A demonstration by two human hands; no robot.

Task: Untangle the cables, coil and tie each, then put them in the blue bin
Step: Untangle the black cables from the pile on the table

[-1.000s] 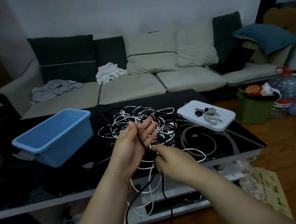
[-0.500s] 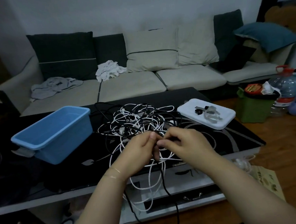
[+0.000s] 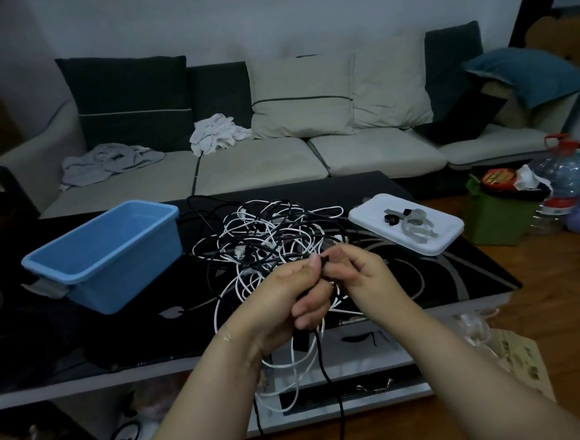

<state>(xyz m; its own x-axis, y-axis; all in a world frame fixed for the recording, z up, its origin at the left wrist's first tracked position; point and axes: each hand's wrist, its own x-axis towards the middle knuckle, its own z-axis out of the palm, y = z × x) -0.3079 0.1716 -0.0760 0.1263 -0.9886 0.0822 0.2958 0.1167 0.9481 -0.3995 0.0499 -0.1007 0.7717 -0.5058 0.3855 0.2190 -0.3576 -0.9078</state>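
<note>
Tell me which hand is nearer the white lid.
Right. The right hand is just in front of the white lid, slightly to its left; the left hand sits further left, toward the blue bin.

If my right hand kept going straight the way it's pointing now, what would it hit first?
The right hand points up-left with its fingers already against the left hand, both pinching a black cable. It would probably meet the left hand's thumb first; the cable tangle lies behind.

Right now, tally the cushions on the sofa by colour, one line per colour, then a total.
Dark grey cushions: 3
Beige cushions: 2
Blue cushion: 1
Total: 6
</note>
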